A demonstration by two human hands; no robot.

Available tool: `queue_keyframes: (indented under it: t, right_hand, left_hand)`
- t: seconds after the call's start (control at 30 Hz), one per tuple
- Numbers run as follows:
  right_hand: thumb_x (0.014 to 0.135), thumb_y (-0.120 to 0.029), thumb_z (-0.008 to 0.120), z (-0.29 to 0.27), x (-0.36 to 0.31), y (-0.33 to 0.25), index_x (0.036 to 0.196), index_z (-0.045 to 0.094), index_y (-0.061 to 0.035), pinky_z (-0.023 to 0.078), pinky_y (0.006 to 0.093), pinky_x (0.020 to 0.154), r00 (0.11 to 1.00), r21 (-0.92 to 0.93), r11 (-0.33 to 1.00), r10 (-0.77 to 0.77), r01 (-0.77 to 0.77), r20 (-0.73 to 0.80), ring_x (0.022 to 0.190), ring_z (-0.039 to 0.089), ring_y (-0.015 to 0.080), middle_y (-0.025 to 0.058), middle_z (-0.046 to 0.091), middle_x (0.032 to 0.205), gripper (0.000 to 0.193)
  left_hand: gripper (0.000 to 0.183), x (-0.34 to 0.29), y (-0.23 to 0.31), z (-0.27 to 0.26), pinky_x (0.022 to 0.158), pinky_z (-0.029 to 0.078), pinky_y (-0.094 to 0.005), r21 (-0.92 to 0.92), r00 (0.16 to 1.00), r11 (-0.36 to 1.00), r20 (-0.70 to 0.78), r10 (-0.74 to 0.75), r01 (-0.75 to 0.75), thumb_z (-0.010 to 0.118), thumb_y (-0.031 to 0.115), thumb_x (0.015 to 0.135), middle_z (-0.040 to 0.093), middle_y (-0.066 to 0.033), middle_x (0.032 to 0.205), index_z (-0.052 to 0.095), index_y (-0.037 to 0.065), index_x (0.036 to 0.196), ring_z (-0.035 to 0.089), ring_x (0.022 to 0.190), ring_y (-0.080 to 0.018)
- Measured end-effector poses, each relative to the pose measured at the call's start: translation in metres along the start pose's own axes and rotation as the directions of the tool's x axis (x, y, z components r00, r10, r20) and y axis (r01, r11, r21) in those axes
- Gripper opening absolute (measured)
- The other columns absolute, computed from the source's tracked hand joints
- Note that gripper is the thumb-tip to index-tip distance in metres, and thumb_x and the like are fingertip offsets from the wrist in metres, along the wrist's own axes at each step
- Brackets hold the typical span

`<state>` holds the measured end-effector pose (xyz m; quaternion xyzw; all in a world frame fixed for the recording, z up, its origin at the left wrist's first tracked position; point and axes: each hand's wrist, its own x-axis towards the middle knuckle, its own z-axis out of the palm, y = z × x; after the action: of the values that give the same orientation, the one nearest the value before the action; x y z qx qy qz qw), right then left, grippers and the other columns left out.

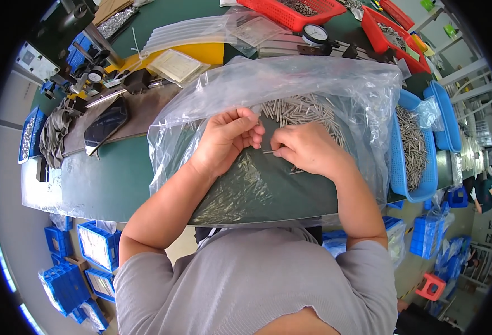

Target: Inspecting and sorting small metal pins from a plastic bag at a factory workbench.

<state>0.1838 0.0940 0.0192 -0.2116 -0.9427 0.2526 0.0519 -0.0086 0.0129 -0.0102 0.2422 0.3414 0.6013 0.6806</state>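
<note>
My right hand (312,148) pinches a small metal pin (268,152) between thumb and fingertips, its thin end pointing left. Close beside it, my left hand (229,138) is turned partly palm up with the fingers curled and the thumb against the index finger. Whatever those fingers hold, if anything, is too hidden to name. Just beyond both hands, a pile of slim metal pins (302,109) lies on a large clear plastic bag (363,84) spread over the green table (112,190). A few pins lie under my right hand.
At the right stands a blue basket (429,176) of metal parts. Red baskets (296,21) of parts sit at the back. A dial gauge (315,34) is beyond the bag; a phone (106,124) and a gauge stand (109,53) are at the left.
</note>
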Motion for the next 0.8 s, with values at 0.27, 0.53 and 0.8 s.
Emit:
queue_keyframes:
  t: [0.27,0.53,0.8]
  right_hand:
    - [0.084,-0.011,0.063,-0.022,0.000,-0.005,0.086,0.060,-0.0003,0.042,0.0235,0.059,0.936,0.518,0.847,0.272,-0.122,-0.223,0.064,0.050,0.0058,0.0001,0.056,0.067,0.012]
    - [0.085,-0.012,0.063,-0.013,0.005,-0.014,0.085,0.060,-0.0015,0.041,0.0221,0.059,0.938,0.593,0.799,0.276,-0.104,-0.208,0.065,0.048,0.0047,-0.0022,0.056,0.069,0.011]
    - [0.085,-0.012,0.064,-0.009,0.006,-0.011,0.084,0.060,-0.0009,0.038,0.0225,0.056,0.926,0.630,0.777,0.245,-0.009,-0.289,0.062,0.044,0.0047,-0.0018,0.054,0.067,0.012]
  left_hand:
    - [0.008,-0.002,0.001,0.001,0.063,0.048,-0.0266,-0.001,0.998,1.000,0.052,-0.027,0.028,0.056,0.010,0.090,0.062,-0.0088,0.079,0.057,0.003,0.087,0.058,0.066,-0.0151]
    - [0.008,-0.004,-0.001,0.001,0.066,0.050,-0.0282,-0.025,0.995,0.997,0.078,-0.066,0.068,0.058,0.009,0.089,0.063,-0.0104,0.082,0.054,0.003,0.093,0.060,0.069,-0.0168]
    - [0.008,-0.006,-0.002,0.004,0.067,0.049,-0.0294,-0.025,0.994,0.998,0.087,-0.061,0.064,0.055,0.012,0.091,0.064,-0.0102,0.083,0.054,0.004,0.092,0.061,0.069,-0.0180]
